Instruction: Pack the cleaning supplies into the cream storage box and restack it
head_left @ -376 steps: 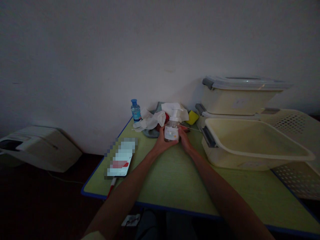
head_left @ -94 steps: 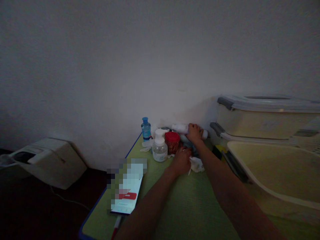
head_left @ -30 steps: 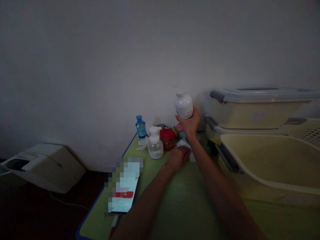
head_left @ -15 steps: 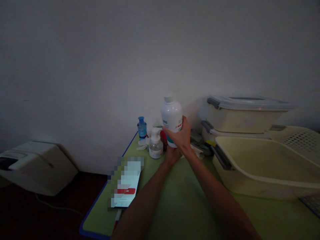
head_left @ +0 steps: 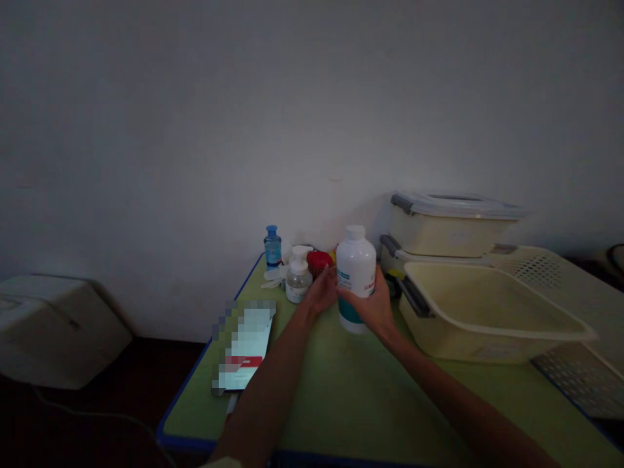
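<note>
My right hand (head_left: 374, 304) is wrapped round a large white bottle (head_left: 355, 260) with a green band and red print. The bottle is upright, cap on top, low over the table; whether its base touches cannot be told. My left hand (head_left: 322, 290) is at the bottle's left side with its fingers stretched out, their tips partly hidden by it. Left of that hand stands a clear pump bottle (head_left: 298, 286) with a white top. Behind it sits a red lidded woven container (head_left: 319, 261), partly covered by my hand. A small blue bottle (head_left: 272, 248) stands further back on the left.
On the green table (head_left: 351, 403) lies a phone (head_left: 246, 351) with a cable at the left. A cream plastic bin (head_left: 487, 348) stands at the right, before a lidded box (head_left: 453, 231) and a perforated basket (head_left: 541, 270). A white case (head_left: 63, 331) is left of the table.
My right hand lifted the white bottle from the back by the wall, raised it upright and brought it down nearer me. My left hand left the white tissue and came beside the bottle.
</note>
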Motion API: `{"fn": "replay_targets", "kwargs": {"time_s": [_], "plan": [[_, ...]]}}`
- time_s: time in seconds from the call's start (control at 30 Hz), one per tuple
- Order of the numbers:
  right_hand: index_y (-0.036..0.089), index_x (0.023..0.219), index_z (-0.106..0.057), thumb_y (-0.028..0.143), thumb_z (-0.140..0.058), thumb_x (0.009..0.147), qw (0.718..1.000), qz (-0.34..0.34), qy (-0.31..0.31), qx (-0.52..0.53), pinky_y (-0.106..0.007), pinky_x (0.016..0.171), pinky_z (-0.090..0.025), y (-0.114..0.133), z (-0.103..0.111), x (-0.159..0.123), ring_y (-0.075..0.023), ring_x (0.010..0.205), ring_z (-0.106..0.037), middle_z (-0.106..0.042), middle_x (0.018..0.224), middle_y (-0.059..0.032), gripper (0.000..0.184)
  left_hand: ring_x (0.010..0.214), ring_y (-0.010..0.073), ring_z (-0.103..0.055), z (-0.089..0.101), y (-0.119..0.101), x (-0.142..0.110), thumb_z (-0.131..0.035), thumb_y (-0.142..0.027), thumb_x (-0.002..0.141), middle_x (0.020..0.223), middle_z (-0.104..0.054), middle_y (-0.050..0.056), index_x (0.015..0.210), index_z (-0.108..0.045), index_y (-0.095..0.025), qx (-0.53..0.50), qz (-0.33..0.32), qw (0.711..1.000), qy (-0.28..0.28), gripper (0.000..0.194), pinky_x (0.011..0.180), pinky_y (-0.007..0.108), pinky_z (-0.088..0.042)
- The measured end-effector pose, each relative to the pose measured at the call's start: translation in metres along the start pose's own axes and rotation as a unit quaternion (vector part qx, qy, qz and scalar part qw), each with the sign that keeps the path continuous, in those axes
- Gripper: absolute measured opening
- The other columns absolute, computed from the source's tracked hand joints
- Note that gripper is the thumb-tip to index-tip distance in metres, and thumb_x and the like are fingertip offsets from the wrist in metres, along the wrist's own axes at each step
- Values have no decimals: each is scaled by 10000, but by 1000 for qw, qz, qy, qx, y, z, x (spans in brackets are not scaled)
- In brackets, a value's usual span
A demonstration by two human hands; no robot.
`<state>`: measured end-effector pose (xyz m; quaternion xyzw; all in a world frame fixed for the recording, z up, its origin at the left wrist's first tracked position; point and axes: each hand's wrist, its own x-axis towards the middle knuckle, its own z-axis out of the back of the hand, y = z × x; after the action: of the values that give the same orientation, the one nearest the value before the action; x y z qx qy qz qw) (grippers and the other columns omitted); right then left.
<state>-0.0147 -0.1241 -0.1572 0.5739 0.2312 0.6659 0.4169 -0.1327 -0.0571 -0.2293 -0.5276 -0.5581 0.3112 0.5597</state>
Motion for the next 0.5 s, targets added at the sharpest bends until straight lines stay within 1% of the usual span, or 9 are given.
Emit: {"fn": "replay_targets", "kwargs": {"time_s": [0.1, 0.17, 0.23, 0.33, 0.4, 0.43, 0.5], "plan": [[199, 894, -460, 366, -718, 517, 1000, -29, 8, -9, -370, 646, -481, -10, 8, -12, -214, 724, -592, -612, 812, -34, 486, 1093, 243, -542, 0, -1, -6, -172, -676, 805, 1056, -626, 140, 1114, -521, -131, -101, 41, 993, 51, 717, 913, 442, -420], [200, 901, -459, 368, -714, 527, 999, -40, 15, -18, -371, 648, -482, -15, 10, -18, -219, 745, -592, -608, 830, -39, 483, 1135, 259, -509, -3, -1, -12, -270, -718, 754, 1080, -617, 148, 1101, -530, -134, -145, 77, 983, 86, 727, 932, 452, -405], [197, 924, -459, 369, -703, 541, 998, -46, 22, -24, -375, 654, -483, -18, 9, -22, -224, 767, -589, -601, 849, -45, 485, 1155, 276, -489, -5, 0, -18, -405, -722, 691, 1075, -620, 150, 1073, -544, -136, -148, 100, 978, 104, 713, 942, 458, -395], [193, 1004, -435, 359, -699, 536, 999, -41, 15, -26, -396, 691, -481, -22, 5, -25, -241, 833, -581, -588, 925, -67, 563, 1160, 305, -479, -8, 1, -23, -582, -704, 550, 1055, -630, 146, 1047, -560, -139, -128, 103, 981, 107, 753, 950, 470, -385], [193, 1059, -403, 349, -704, 530, 999, -36, 14, -21, -406, 720, -478, -24, 1, -26, -248, 867, -575, -573, 978, -84, 628, 1159, 313, -478, -9, 3, -25, -632, -692, 495, 1054, -632, 137, 1049, -562, -147, -114, 98, 983, 101, 780, 950, 477, -386], [192, 1089, -382, 346, -706, 534, 999, -37, 17, -18, -407, 730, -477, -25, 0, -26, -248, 873, -576, -566, 997, -91, 661, 1159, 312, -478, -10, 4, -25, -634, -689, 497, 1055, -632, 134, 1053, -560, -149, -106, 96, 985, 97, 779, 947, 479, -389], [191, 1150, -336, 351, -709, 543, 999, -43, 27, -18, -410, 740, -478, -27, -2, -25, -250, 878, -582, -555, 1023, -104, 730, 1159, 304, -481, -10, 6, -24, -609, -681, 552, 1057, -632, 135, 1065, -555, -146, -90, 91, 988, 84, 743, 939, 481, -398]]}}
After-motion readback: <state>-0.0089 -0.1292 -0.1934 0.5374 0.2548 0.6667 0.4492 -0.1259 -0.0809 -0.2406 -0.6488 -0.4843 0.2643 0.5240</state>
